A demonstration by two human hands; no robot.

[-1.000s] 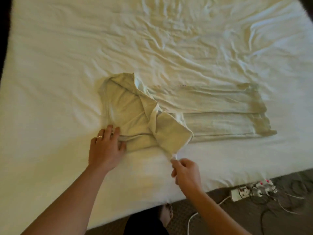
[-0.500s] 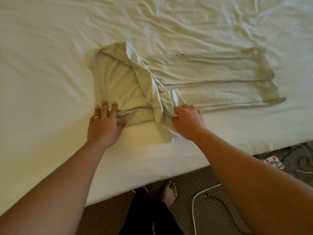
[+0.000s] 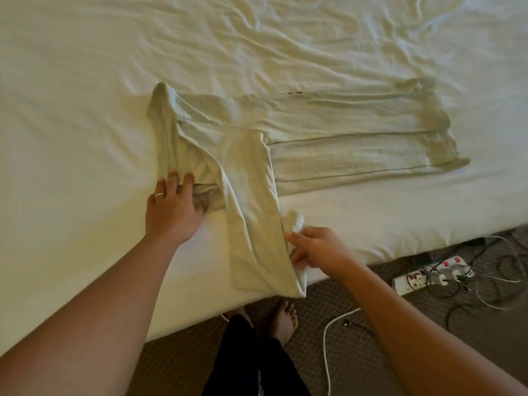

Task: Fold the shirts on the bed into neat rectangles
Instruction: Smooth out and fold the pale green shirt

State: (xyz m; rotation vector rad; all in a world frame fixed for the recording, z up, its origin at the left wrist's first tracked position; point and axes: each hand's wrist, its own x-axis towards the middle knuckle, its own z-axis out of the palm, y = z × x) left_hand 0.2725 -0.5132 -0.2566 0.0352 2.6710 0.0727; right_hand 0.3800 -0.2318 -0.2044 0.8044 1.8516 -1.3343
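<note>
2 hands on shirt (image 3: 328,144): left (image 3: 171,208) flat atop it, right (image 3: 317,248) pinching sleeve (image 3: 257,224).

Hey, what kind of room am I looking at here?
Probably a bedroom: a wide bed with a rumpled white sheet, a pale green shirt spread on it, and brown carpet with a white power strip beside it.

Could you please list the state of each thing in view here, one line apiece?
shirt: partly folded, body flat on the bed, sleeve pulled out over the near edge.
left hand: pressing the shirt's shoulder flat, fingers straight.
right hand: pinching the sleeve end.
bed sheet: wrinkled.
power strip: on the floor, plugs in it.
</note>
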